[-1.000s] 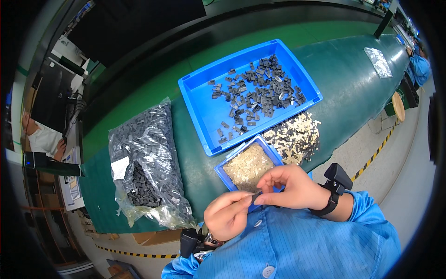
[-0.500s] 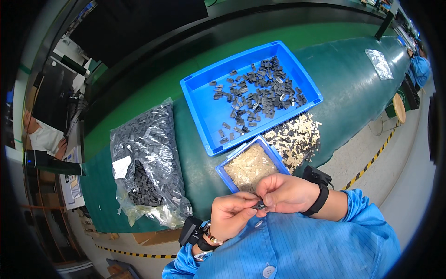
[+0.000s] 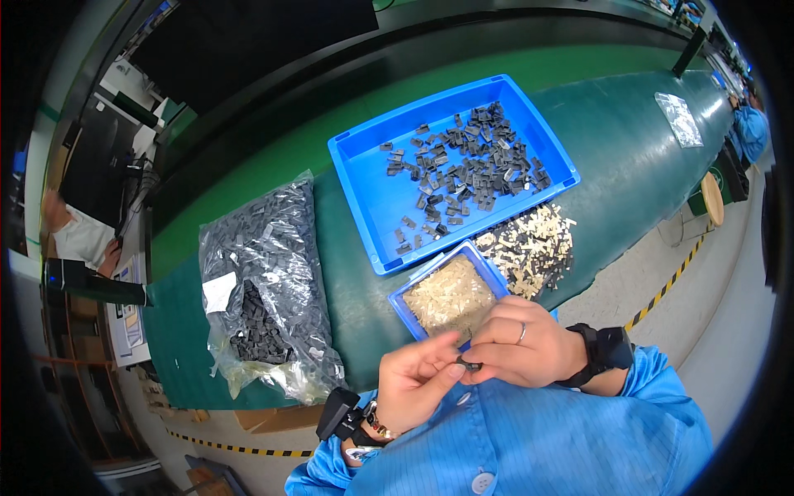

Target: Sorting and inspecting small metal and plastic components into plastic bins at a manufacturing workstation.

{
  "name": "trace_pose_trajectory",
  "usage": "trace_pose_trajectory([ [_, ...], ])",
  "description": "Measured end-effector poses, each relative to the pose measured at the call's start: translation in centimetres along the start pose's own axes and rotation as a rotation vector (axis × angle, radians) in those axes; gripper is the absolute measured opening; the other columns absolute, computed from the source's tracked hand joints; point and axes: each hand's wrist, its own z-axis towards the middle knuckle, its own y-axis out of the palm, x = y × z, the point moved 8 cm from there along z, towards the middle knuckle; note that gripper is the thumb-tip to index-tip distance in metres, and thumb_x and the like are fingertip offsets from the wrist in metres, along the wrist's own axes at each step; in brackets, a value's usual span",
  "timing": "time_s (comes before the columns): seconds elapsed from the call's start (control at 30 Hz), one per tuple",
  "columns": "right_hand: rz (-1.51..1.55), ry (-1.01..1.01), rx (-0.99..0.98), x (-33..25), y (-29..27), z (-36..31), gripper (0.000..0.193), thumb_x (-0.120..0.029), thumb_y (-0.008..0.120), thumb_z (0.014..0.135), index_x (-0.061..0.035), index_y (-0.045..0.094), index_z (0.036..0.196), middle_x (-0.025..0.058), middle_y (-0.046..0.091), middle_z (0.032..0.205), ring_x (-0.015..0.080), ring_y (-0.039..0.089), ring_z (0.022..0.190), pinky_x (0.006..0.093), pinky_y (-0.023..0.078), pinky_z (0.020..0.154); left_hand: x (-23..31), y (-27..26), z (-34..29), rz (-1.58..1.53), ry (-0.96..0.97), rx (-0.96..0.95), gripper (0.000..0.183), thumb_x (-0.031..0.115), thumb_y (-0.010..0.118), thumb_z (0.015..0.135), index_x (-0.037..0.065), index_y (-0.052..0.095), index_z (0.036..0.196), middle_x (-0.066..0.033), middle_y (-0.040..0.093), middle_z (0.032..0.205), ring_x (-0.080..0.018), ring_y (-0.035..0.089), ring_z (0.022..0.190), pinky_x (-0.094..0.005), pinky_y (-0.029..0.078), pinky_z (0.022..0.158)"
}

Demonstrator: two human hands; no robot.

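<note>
From here I see the right hand [image 3: 529, 345] pinch the small dark part [image 3: 469, 364] at five o'clock; I can't tell if the left hand [image 3: 413, 382] grips it too. I'd go slow and hold it steady. The table [image 3: 616, 194] is green, and striped tape [image 3: 667, 282] marks the floor [image 3: 638, 289] at three o'clock

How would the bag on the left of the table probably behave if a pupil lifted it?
The bag would likely sag, being thin and wrinkled. It may feel fairly heavy, since it bulges with many black parts. Its glossy surface might be slippery to grip.
</note>
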Motion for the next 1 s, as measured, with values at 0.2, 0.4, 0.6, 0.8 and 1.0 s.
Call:
trace_pose_trajectory([
  [0.2, -0.095, 0.057, -0.129, 0.1, 1.8, 0.2, 0.027, -0.016, 0.07, 0.078, -0.0041, 0.063, 0.101, 0.0049, 0.058, 0.086, 0.0228, 0.058, 0.079, 0.035, 0.043, 0.068, -0.2, -0.6, 0.3, -0.131, -0.107, 0.01, 0.066, -0.009, 0.057, 0.091, -0.001, 0.022, 0.146, -0.0147, 0.067, 0.099, -0.0204, 0.069, 0.087, -0.0315, 0.056, 0.082],
  [0.4, -0.115, 0.093, -0.134, 2.2, 0.9, 1.0, 0.027, -0.014, 0.069, 0.08, -0.0041, 0.062, 0.103, 0.0104, 0.059, 0.088, 0.0299, 0.059, 0.082, 0.0386, 0.046, 0.073, 0.0, -0.8, 0.3, -0.021, -0.263, 0.072, 0.059, -0.009, 0.058, 0.089, -0.002, 0.032, 0.141, -0.0109, 0.068, 0.09, -0.0179, 0.068, 0.083, -0.0281, 0.055, 0.078],
  [0.6, -0.409, 0.442, 0.351, 7.5, -6.8, 2.9, 0.05, 0.002, 0.063, 0.081, 0.002, 0.05, 0.13, 0.0233, 0.052, 0.127, 0.0385, 0.057, 0.101, 0.0438, 0.048, 0.087, 2.8, -4.0, -0.3, 0.615, 0.029, 0.42, 0.026, -0.002, 0.069, 0.085, -0.003, 0.057, 0.109, -0.0036, 0.064, 0.081, -0.0049, 0.058, 0.072, -0.0176, 0.044, 0.065],
  [0.8, -0.403, 0.463, 0.288, 8.2, -7.1, -0.6, 0.033, 0.003, 0.06, 0.083, 0.0001, 0.057, 0.116, 0.0204, 0.058, 0.116, 0.0367, 0.061, 0.094, 0.0408, 0.049, 0.081, 2.4, -5.3, -1.0, 1.055, 0.0, 0.457, 0.024, 0.01, 0.078, 0.079, 0.001, 0.057, 0.085, -0.0016, 0.06, 0.069, -0.0057, 0.053, 0.061, -0.0209, 0.042, 0.055],
  [1.0, -0.227, 0.666, 0.168, 8.3, -4.7, -4.4, 0.005, -0.003, 0.064, 0.083, 0.0009, 0.064, 0.087, 0.0138, 0.064, 0.081, 0.031, 0.063, 0.074, 0.0371, 0.05, 0.066, 0.6, -4.9, -0.4, 1.046, -0.124, 0.335, 0.025, 0.015, 0.073, 0.085, 0.0, 0.059, 0.07, 0.0004, 0.058, 0.062, -0.0042, 0.047, 0.053, -0.0218, 0.038, 0.048],
])
